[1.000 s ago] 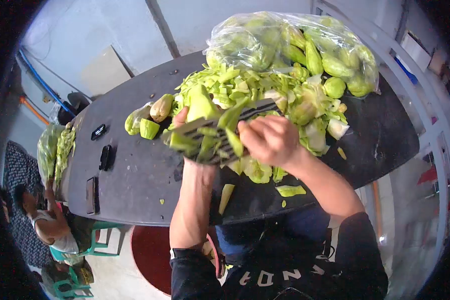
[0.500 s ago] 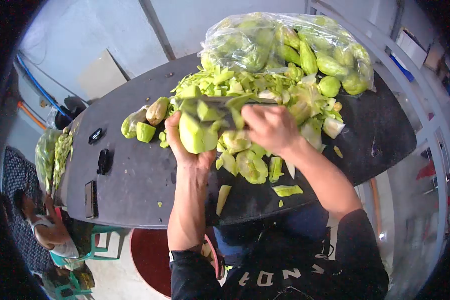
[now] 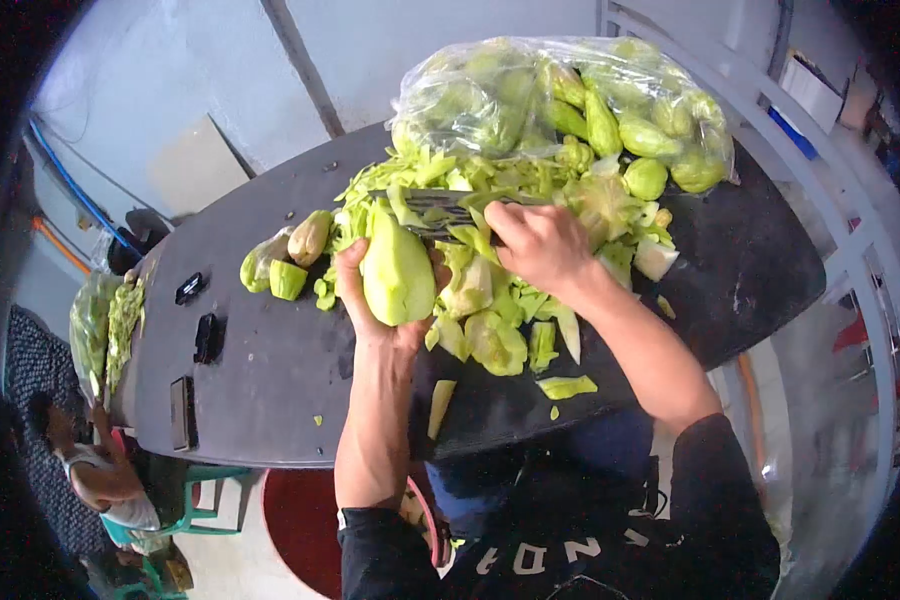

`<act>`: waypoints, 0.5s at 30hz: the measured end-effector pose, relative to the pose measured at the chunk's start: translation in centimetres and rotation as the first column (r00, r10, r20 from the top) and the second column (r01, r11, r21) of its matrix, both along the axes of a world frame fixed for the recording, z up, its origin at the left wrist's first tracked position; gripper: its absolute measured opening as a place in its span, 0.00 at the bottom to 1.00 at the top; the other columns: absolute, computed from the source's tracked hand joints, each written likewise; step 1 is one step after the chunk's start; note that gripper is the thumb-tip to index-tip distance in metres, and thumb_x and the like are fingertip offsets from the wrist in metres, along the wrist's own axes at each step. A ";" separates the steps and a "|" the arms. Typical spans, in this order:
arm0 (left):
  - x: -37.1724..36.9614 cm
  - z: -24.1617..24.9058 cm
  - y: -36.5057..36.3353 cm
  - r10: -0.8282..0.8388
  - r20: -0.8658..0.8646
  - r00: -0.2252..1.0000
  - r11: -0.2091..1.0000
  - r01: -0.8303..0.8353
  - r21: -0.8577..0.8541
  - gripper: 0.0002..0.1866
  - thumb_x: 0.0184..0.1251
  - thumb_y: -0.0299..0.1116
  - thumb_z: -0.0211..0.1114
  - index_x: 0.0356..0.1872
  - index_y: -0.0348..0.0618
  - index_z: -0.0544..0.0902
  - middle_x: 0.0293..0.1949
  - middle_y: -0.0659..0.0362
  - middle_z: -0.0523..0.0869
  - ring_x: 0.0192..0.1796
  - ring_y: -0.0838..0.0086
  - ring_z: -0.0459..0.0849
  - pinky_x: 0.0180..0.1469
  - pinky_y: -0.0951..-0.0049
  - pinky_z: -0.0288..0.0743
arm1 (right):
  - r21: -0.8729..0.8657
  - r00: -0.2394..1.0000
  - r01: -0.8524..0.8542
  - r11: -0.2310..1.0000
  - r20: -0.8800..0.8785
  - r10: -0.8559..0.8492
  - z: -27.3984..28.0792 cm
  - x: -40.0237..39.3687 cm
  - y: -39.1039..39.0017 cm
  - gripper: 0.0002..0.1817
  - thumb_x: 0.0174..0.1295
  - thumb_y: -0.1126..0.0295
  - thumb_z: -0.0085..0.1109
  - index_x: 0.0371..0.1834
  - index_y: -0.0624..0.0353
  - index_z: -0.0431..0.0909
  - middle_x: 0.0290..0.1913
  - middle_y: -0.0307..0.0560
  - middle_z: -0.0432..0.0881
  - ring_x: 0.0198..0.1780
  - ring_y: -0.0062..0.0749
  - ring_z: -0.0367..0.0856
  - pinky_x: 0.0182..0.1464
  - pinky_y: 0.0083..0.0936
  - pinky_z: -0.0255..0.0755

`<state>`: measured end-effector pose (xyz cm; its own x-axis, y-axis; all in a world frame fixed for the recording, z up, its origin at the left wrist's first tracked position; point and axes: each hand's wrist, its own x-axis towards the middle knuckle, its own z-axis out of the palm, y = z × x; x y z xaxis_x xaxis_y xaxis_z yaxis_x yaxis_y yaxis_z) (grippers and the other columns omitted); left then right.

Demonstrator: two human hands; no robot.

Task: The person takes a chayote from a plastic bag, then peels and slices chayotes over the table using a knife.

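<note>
My left hand (image 3: 362,300) holds a pale green chayote (image 3: 396,272) upright above the dark table (image 3: 270,350). My right hand (image 3: 540,245) grips the handle of a wide knife (image 3: 435,207); its blade lies flat near the top of the chayote, with green bits stuck to it. Under both hands lies a heap of cut green pieces and peelings (image 3: 500,300).
A clear plastic bag of whole chayotes (image 3: 560,105) stands at the table's far right. A few chayote pieces (image 3: 282,262) lie left of the heap. Small black items (image 3: 195,335) sit near the left edge. Below left, another person (image 3: 100,475) sits by a bag of greens (image 3: 105,320).
The knife has gone from lying low across my left hand, loaded with pieces, to up near the top of the chayote. The chayote in my left hand now stands clear of the blade.
</note>
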<state>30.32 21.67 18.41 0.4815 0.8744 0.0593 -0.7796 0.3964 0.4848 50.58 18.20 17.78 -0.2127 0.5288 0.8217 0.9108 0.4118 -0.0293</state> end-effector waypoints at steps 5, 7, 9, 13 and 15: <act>-0.5 -0.2 -0.6 -0.015 -0.012 1.000 0.998 0.016 0.061 0.30 0.60 0.52 0.62 0.55 0.40 0.77 0.43 0.50 0.83 0.38 0.65 0.81 0.35 0.68 0.79 | -0.186 0.991 0.112 0.976 -0.052 -0.124 -0.6 0.8 0.7 0.10 0.53 0.73 0.60 0.37 0.55 0.70 0.26 0.49 0.83 0.28 0.50 0.84 0.28 0.45 0.77; 0.1 0.7 -0.3 -0.068 0.022 0.997 0.993 0.066 0.098 0.31 0.60 0.52 0.62 0.57 0.38 0.76 0.45 0.49 0.81 0.39 0.65 0.80 0.37 0.69 0.78 | -0.372 0.953 0.236 0.898 -0.092 -0.288 0.0 2.1 0.8 0.14 0.55 0.72 0.62 0.42 0.55 0.69 0.30 0.52 0.84 0.31 0.56 0.83 0.32 0.50 0.76; 0.8 1.4 -0.7 0.060 0.087 0.994 0.998 -0.056 -0.042 0.32 0.62 0.51 0.61 0.59 0.36 0.74 0.45 0.50 0.80 0.41 0.66 0.78 0.43 0.68 0.76 | -0.379 0.957 0.241 0.893 -0.061 -0.284 0.5 2.4 0.0 0.13 0.56 0.71 0.62 0.42 0.55 0.69 0.29 0.52 0.84 0.31 0.56 0.83 0.32 0.50 0.76; -0.7 -1.0 0.8 0.031 0.242 0.970 0.998 -0.015 -0.067 0.30 0.65 0.51 0.61 0.60 0.37 0.74 0.48 0.50 0.80 0.46 0.66 0.77 0.51 0.63 0.73 | -0.303 0.983 0.148 0.941 -0.063 -0.175 0.4 0.6 -1.0 0.14 0.54 0.72 0.64 0.39 0.55 0.69 0.28 0.50 0.83 0.30 0.53 0.83 0.29 0.46 0.75; -0.1 0.0 0.8 0.290 0.072 0.954 0.949 -0.278 -0.146 0.30 0.67 0.55 0.60 0.59 0.41 0.75 0.51 0.51 0.82 0.54 0.64 0.79 0.56 0.61 0.73 | -0.110 0.998 0.059 0.992 -0.027 -0.063 -0.2 -0.2 -0.8 0.15 0.48 0.75 0.67 0.35 0.55 0.70 0.27 0.46 0.82 0.27 0.48 0.83 0.26 0.38 0.75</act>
<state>30.19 22.45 18.37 0.2100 0.9771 -0.0348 -0.9077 0.2081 0.3645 50.39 17.40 17.62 -0.1530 0.6271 0.7638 0.9321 0.3483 -0.0993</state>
